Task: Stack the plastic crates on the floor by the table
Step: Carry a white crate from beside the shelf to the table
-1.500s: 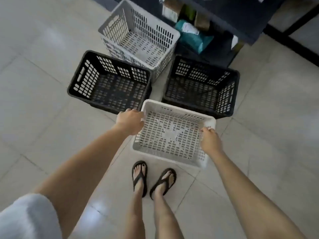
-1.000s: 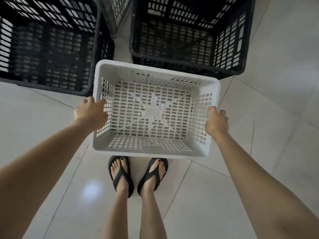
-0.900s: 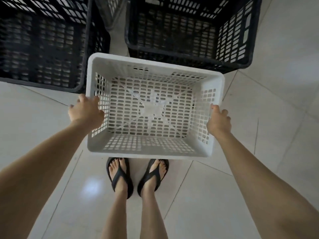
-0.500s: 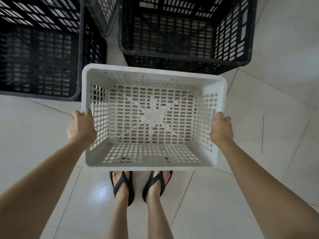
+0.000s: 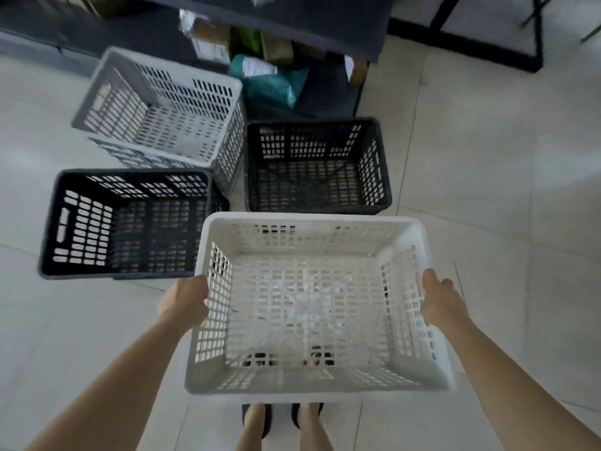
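I hold a white slotted plastic crate (image 5: 309, 222) in the air above my feet, open side up. My left hand (image 5: 183, 301) grips its left rim and my right hand (image 5: 437, 299) grips its right rim. On the floor beyond it stand three more crates: a black crate (image 5: 130, 222) at the left, a second black crate (image 5: 317, 164) straight ahead, and a grey-white crate (image 5: 162, 109) at the back left, which sits higher and slightly tilted.
A dark table (image 5: 292, 14) stands at the back with boxes and a teal bag (image 5: 270, 79) on its low shelf. A black frame leg (image 5: 533, 30) crosses the top right. My sandalled feet (image 5: 283, 418) stand below the held crate. Pale tiled floor (image 5: 487, 190) spreads right.
The white crate has risen off the floor and come closer to me. My view has lifted, so the back crate and the table show again.
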The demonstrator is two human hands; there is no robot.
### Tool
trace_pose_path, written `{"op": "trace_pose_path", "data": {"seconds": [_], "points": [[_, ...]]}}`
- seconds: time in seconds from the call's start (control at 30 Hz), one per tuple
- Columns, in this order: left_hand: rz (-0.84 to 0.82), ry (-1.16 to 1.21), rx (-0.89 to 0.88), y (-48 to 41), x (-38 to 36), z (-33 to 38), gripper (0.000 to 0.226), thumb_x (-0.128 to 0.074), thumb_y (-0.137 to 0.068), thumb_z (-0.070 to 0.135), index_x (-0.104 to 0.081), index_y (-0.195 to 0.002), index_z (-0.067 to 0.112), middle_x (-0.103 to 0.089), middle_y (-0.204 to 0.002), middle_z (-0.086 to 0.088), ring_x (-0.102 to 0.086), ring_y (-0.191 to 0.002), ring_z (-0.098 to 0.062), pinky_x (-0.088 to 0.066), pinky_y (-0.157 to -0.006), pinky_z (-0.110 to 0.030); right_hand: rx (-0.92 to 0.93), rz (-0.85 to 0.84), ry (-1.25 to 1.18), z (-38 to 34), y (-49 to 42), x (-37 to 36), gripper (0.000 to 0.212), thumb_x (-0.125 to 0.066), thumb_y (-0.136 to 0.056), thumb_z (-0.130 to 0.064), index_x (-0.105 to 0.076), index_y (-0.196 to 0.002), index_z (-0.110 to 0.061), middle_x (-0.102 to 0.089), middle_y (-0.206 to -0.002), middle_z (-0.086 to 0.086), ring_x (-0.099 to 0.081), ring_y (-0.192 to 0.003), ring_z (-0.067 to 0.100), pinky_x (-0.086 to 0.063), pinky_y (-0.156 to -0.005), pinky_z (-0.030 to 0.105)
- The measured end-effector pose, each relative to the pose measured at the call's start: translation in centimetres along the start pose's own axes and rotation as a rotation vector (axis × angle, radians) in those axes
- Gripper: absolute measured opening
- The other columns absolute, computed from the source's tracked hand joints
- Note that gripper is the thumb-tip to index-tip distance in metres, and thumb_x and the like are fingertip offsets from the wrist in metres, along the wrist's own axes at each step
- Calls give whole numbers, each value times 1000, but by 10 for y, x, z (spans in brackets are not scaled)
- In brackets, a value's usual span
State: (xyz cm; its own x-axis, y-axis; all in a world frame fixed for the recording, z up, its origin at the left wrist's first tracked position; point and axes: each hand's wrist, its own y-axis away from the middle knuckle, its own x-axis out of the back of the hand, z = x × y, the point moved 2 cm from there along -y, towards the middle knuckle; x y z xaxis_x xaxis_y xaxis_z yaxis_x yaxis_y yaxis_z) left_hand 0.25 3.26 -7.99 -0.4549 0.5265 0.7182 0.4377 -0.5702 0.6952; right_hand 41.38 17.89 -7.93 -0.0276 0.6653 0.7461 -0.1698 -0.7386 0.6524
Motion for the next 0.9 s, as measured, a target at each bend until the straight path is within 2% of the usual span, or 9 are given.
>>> {"op": "trace_pose_path", "data": {"seconds": [0.17,0.33,0.43,0.57,0.63,0.73,0.8,0.87,0.9], "points": [[48,-42,-80,57,94,32,29,-48,-77,-1,-62,-98,15,-66,-102,-8,-64,-97,-29,-53,-75,-35,15,61,-87,35,53,91,28,-44,-85,3,-31,-95,-19,-43,-98,12,-43,-64,21,-45,-64,36],[114,-78,-172,105,171,76,21,-49,-73,6,-47,-73,27,-60,-89,0,-60,-88,-23,-56,-77,-37,60,122,-180,73,80,173,22,-38,-87,3,-32,-97,-16,-40,-98,13,-38,-59,17,-37,-58,31],[161,-79,-203,131,205,111,20,-50,-74,7,-45,-72,26,-56,-88,0,-58,-88,-24,-53,-74,-37,74,163,-202,99,81,217,24,-38,-87,4,-29,-98,-15,-40,-98,14,-39,-61,17,-35,-54,29],[229,-67,-251,151,239,169,23,-52,-75,6,-45,-72,27,-57,-91,-1,-60,-93,-24,-53,-77,-36,103,246,-253,138,67,273,31,-41,-84,6,-26,-100,-15,-33,-76,6,-37,-59,16,-29,-48,28],[237,-65,-268,151,249,198,23,-54,-77,4,-47,-73,25,-58,-93,-1,-59,-92,-23,-53,-78,-35,96,280,-269,158,52,294,34,-42,-83,6,-27,-103,-16,-34,-74,7,-39,-59,18,-31,-49,29],[231,-78,-296,139,260,245,19,-59,-77,3,-53,-79,22,-63,-100,-4,-60,-93,-22,-56,-81,-36,46,281,-312,186,23,323,50,-43,-83,5,-29,-124,-21,-43,-78,10,-47,-62,22,-41,-57,31],[214,-89,-312,126,270,280,19,-60,-78,3,-56,-89,17,-62,-100,-2,-60,-95,-22,-55,-81,-34,26,261,-344,203,2,342,66,-47,-85,1,-19,-138,-26,-51,-87,14,-53,-69,25,-43,-63,33],[197,-101,-334,111,284,317,18,-61,-81,3,-55,-90,18,-58,-96,0,-59,-95,-21,-53,-82,-31,-9,258,-379,219,-20,362,72,-50,-88,-5,-12,-146,-25,-56,-109,20,-57,-88,30,-46,-74,35],[184,-109,-343,102,290,336,18,-60,-82,4,-55,-90,19,-57,-96,1,-59,-96,-20,-53,-84,-30,-29,257,-379,228,-32,372,68,-49,-89,-8,-14,-146,-21,-55,-120,22,-57,-100,33,-47,-80,37]]}}
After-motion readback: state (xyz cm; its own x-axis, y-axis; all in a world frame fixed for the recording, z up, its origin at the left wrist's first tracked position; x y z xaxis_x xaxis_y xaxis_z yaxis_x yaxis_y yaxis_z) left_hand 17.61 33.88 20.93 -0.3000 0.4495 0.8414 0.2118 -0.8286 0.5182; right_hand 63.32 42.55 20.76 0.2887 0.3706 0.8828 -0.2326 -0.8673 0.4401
